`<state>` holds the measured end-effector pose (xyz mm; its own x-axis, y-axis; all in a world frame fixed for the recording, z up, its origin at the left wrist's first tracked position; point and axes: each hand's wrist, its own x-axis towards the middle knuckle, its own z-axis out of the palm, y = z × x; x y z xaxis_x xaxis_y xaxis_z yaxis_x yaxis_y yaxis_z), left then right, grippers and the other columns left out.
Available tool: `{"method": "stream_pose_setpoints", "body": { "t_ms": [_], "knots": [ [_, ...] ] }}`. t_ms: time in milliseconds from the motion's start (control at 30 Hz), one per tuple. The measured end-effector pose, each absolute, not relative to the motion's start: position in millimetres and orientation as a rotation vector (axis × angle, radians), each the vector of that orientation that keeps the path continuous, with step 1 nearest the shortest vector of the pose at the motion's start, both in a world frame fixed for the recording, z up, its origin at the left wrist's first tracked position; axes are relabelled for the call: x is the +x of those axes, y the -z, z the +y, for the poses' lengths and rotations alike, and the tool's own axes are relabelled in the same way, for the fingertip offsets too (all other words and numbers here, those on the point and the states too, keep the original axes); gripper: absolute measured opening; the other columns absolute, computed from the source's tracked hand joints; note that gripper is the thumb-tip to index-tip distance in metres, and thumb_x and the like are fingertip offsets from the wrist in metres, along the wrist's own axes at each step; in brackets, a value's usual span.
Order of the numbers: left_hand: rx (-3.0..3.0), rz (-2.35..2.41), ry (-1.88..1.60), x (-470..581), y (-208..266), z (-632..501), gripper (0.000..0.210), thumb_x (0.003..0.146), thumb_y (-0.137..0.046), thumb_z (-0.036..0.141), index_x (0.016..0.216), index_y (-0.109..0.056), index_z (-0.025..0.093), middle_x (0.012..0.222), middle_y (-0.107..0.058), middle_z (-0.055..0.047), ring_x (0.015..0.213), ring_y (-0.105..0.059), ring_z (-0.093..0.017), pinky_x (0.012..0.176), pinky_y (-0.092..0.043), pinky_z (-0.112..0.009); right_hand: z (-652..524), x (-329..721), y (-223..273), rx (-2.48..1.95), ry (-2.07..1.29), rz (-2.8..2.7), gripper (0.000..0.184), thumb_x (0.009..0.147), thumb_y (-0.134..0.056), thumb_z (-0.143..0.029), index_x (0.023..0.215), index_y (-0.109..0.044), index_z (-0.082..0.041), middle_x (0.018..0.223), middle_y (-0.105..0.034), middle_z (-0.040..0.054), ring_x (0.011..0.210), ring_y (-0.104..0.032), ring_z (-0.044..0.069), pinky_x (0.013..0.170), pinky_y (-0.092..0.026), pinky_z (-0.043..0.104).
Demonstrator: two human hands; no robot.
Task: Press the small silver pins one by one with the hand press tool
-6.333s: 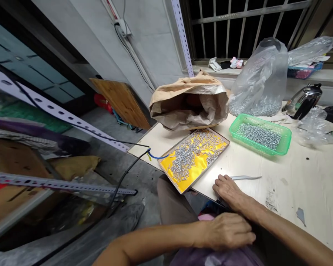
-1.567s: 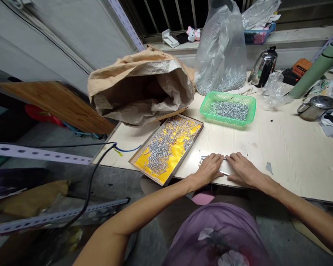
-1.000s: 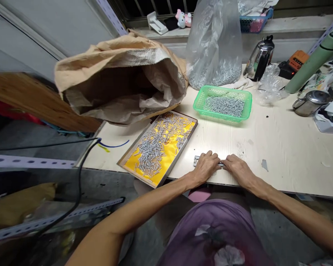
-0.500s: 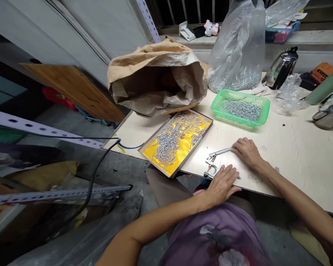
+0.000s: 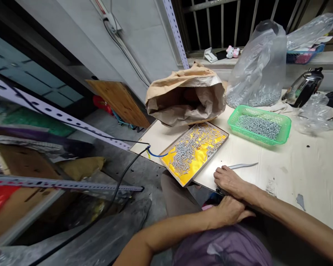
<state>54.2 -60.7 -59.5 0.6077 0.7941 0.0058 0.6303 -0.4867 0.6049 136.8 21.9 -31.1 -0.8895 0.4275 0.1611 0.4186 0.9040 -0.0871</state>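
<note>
Right hand [image 5: 228,181], fingers bent low over a metal tool [image 5: 243,165] whose flat handle emerges just beyond them, and left hand [image 5: 229,211], curled just nearer the body, whether either grips anything being hidden, with the yellow-lined tray [image 5: 194,167] left of the fingers and the green basket [image 5: 286,135] farther beyond.

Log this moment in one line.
right hand: over metal tool; left hand: beside right, grip hidden; tray: metal pieces on yellow cloth; basket: metal pieces
</note>
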Motion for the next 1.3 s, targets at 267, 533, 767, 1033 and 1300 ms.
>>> {"method": "stream_pose_setpoints", "body": {
  "t_ms": [267, 533, 767, 1033, 1300],
  "knots": [
    [2.251, 1.289, -0.64, 37.9, 51.7, -44.4, 0.023, 0.091, -0.048, 0.031, 0.106, -0.062, 0.021, 0.091, -0.065, -0.008, 0.088, -0.06, -0.024, 0.073, -0.046, -0.033, 17.0, 138.7, 13.9, -0.521, -0.152, -2.818, 0.018, 0.089, -0.055, -0.028, 0.102, -0.06, -0.018, 0.096, -0.063, 0.0063, 0.083, -0.057, 0.016, 0.073, -0.048, 0.033],
    [2.221, 1.781, -0.651, -22.9, -1.7, -9.6, 0.021, 0.093, -0.043, 0.024, 0.089, -0.063, 0.017, 0.088, -0.063, -0.008, 0.087, -0.055, -0.019, 0.078, -0.044, -0.031, 91.8, 192.8, -69.3, -0.831, -0.109, -2.196, 0.018, 0.092, -0.046, -0.024, 0.1, -0.061, -0.021, 0.085, -0.062, 0.0058, 0.083, -0.057, 0.02, 0.075, -0.047, 0.035],
    [1.875, 1.988, -0.357, -65.6, -6.8, 35.3, 0.026, 0.09, -0.049, 0.031, 0.074, -0.062, 0.015, 0.077, -0.063, -0.006, 0.076, -0.057, -0.018, 0.068, -0.039, -0.027, 97.3, 224.2, -82.9, -1.076, 0.101, -2.094, 0.026, 0.091, -0.049, -0.025, 0.113, -0.06, -0.019, 0.1, -0.059, 0.0104, 0.097, -0.056, 0.024, 0.083, -0.049, 0.043],
    [1.931, 1.984, -0.103, -62.9, -6.9, 42.7, 0.011, 0.083, -0.052, 0.016, 0.081, -0.063, 0.014, 0.084, -0.064, -0.008, 0.078, -0.059, -0.018, 0.064, -0.035, -0.025, -2.5, 220.4, -41.4, -1.044, -0.284, -2.284, 0.022, 0.093, -0.041, -0.017, 0.099, -0.062, -0.019, 0.091, -0.064, 0.0073, 0.084, -0.061, 0.018, 0.072, -0.054, 0.032],
    [1.965, 1.895, -0.313, -51.8, -26.7, 34.0, 0.012, 0.079, -0.048, 0.01, 0.072, -0.057, 0.014, 0.074, -0.062, -0.005, 0.073, -0.058, -0.016, 0.066, -0.04, -0.025, -40.9, 221.2, -8.2, -1.16, -0.374, -2.388, 0.023, 0.094, -0.039, -0.015, 0.097, -0.062, -0.019, 0.088, -0.064, 0.0062, 0.079, -0.06, 0.017, 0.068, -0.052, 0.03]
  ]
}}
